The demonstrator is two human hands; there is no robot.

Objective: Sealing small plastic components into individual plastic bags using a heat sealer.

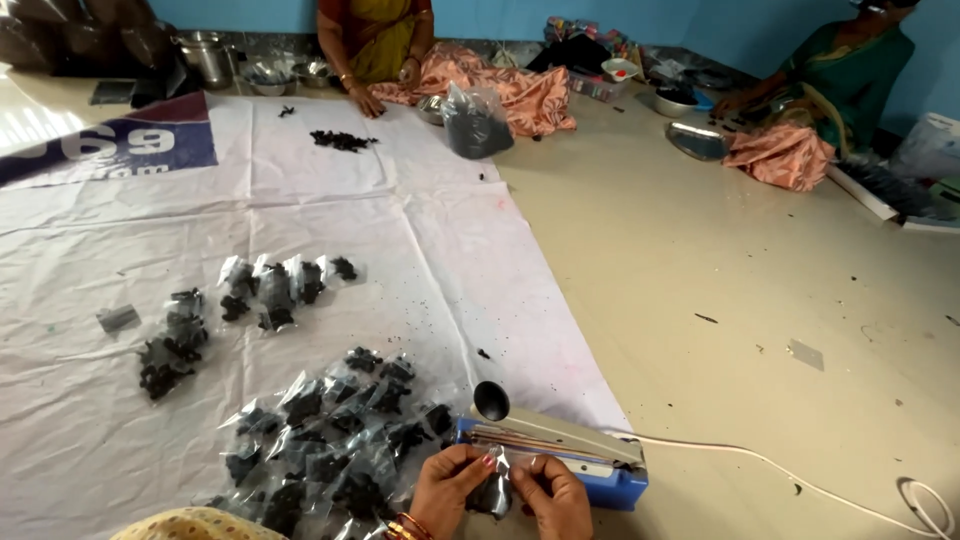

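Small clear pouch (494, 490) of dark contents, held at the bottom edge of the view, just in front of the blue heat sealer (560, 450) and touching or nearly touching its near edge; both of the person's hands grip it.

Far left: a loose pile of dark pieces (170, 355) with a few filled packets lies on the white floor sheet (420, 230), and a small flat grey packet (118, 319) sits apart from it. Farther back, a short row of filled clear packets (275, 285).

Lower centre-left: a large heap of filled packets (320, 440), spread on the sheet and reaching up to the left hand.

Left hand (447, 488): fingers pressed together, pinching the pouch's left side; bangles (405, 527) at the wrist.

Right hand (556, 497): fingers likewise closed, pinching the pouch's right side. The pouch hangs between the two hands with its dark contents low.

Sealer: arm lowered to a slight angle, black knob (490, 401) at its left end, blue base resting at the sheet's edge on the beige floor (720, 270). A white cord (800, 475) runs from it to the right and loops at the corner.

Background, centre: a scatter of dark pieces (342, 140) and a larger clear bag (476, 122) of the same material, near a seated person (375, 40) with orange cloth (520, 95) beside them. Steel vessels (205, 55) stand to the rear left.

Background, right: a second seated person (840, 80) in green, with a steel tray (697, 140) and another bundle of orange cloth (785, 155) close by.
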